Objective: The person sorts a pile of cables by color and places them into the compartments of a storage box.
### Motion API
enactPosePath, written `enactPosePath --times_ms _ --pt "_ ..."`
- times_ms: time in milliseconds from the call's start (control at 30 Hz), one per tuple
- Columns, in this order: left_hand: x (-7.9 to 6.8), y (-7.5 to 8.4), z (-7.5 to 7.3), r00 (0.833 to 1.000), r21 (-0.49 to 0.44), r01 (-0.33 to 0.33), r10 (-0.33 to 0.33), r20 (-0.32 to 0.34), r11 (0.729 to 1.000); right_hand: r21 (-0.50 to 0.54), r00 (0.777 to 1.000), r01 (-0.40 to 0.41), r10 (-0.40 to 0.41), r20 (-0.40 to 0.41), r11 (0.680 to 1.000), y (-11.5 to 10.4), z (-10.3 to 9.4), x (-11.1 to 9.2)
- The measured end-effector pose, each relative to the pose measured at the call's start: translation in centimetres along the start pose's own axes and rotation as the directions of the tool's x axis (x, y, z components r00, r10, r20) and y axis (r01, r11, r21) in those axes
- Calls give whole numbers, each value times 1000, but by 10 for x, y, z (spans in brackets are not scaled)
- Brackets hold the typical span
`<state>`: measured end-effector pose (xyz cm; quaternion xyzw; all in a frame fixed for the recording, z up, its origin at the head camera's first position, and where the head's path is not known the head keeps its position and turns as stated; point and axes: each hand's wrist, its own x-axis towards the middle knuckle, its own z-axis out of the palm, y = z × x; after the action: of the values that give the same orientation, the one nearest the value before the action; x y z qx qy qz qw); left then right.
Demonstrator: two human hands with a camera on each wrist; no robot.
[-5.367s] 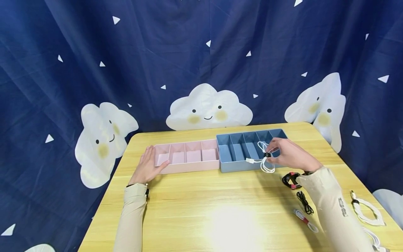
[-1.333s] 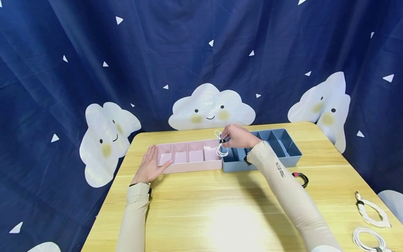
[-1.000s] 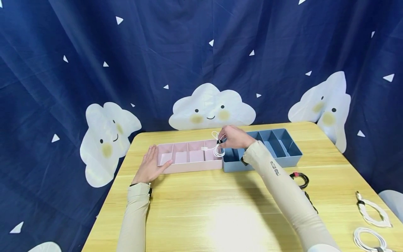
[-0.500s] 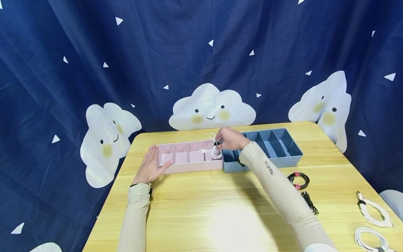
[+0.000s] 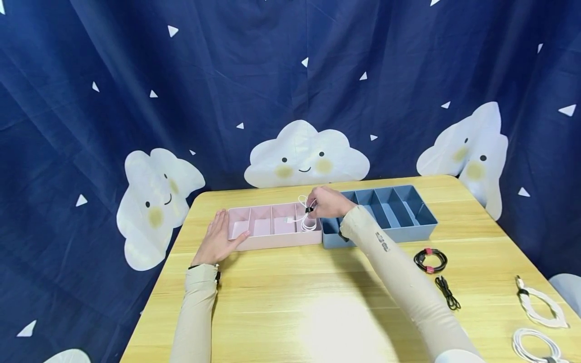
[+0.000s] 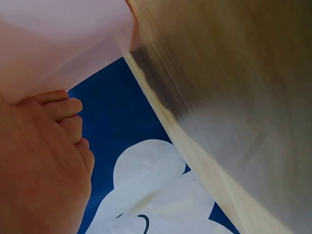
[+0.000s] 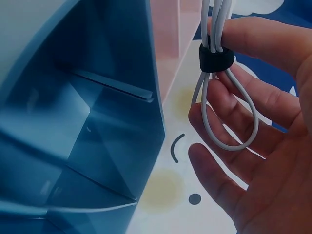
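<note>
A white cable (image 5: 308, 222), coiled and bound with a black strap (image 7: 216, 59), hangs from my right hand (image 5: 330, 202). Thumb and fingers pinch it near the strap. The coil is over the rightmost compartment of the pink divided box (image 5: 277, 241), and its white plug (image 5: 289, 220) points left over the neighbouring compartment. My left hand (image 5: 217, 242) rests against the pink box's left end, its thumb along the front rim and the other fingers at the side. In the left wrist view, the fingers (image 6: 73, 112) lie extended beside the pink wall.
A blue divided box (image 5: 386, 234) stands against the pink box's right end, partly behind my right forearm. On the right of the table lie a black cable with red straps (image 5: 430, 260), a small black cable (image 5: 447, 293) and two white coiled cables (image 5: 542, 307).
My right hand has carried the white cable left from above the blue box to the pink box's rightmost compartment, lowering it slightly at the end. My left hand stays at the pink box.
</note>
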<state>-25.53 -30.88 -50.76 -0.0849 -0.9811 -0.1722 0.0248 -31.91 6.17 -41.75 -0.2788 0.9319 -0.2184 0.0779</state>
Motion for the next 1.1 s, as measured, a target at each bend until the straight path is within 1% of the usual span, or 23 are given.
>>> enactPosePath --times_ms 200,367,700,800,933,1100 --pt "1 -2 2 1000 5 1 -1 1 1000 9 999 -18 18 30 1000 -1 4 4" --pt "0 -2 2 1000 -5 5 -5 10 1000 0 999 -36 36 37 999 1 11 8" --pt "1 -4 3 1000 -1 10 -10 9 1000 -34 1000 10 -9 22 999 4 22 14" --pt "0 -4 3 1000 -3 11 -11 9 1000 -44 1000 7 -6 23 999 2 23 16" --pt "0 -4 3 1000 -3 -1 1 -9 1000 -86 1000 4 -2 23 996 0 26 17" --pt "1 -3 3 1000 -3 -1 1 -13 1000 -203 1000 19 -15 20 979 -4 32 19"
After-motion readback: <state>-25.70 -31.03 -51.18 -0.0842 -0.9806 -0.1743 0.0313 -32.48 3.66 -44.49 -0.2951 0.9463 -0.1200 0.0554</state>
